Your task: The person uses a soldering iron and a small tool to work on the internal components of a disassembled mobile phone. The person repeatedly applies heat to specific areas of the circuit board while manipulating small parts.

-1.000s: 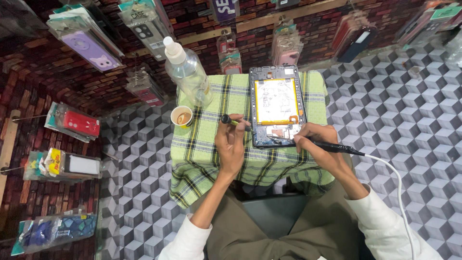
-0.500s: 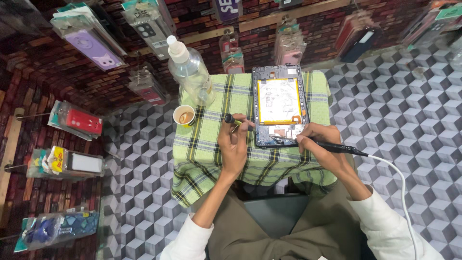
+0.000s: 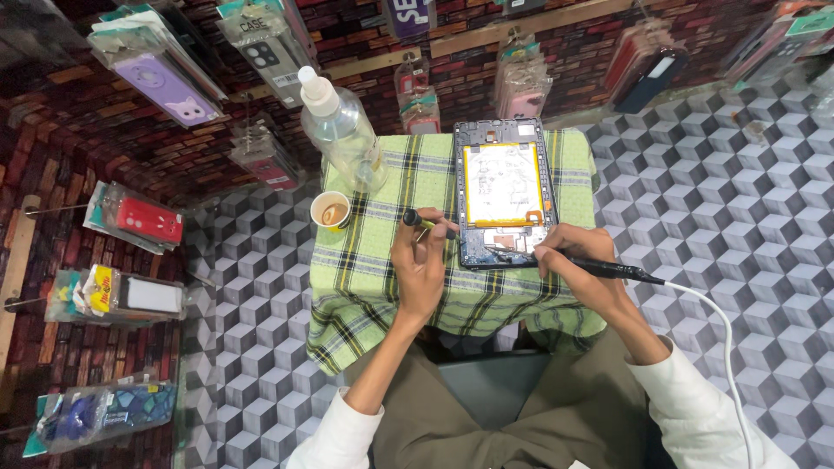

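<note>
The opened tablet (image 3: 506, 193) lies flat on the green checked cloth (image 3: 382, 287), its back cover off and its big yellow battery (image 3: 503, 184) showing. Everything else is told from this tablet.

At its near end, the right hand (image 3: 580, 265) pinches a thin black iron (image 3: 608, 268) like a pen, fingers shut tight around it. The tip sits down among the small parts at the near edge of the tablet. A white cord (image 3: 721, 347) runs from the iron away to the right and down past the sleeve.

Just left of the tablet, the left hand (image 3: 420, 260) has its fingers curled around a small tool with a black knob (image 3: 423, 221), pointing toward the tablet's left edge.

Further left stands a little paper cup (image 3: 331, 210) with brown drink in it. Behind the cup, left of the tablet's far end, stands a clear plastic bottle (image 3: 343, 130).

I think the hot tip could slip and touch the battery, which lies very close. That could burn it. The cord could tug the hand if it catches. An elbow bump could tip the cup, and the drink would run over the cloth to the tablet.
</note>
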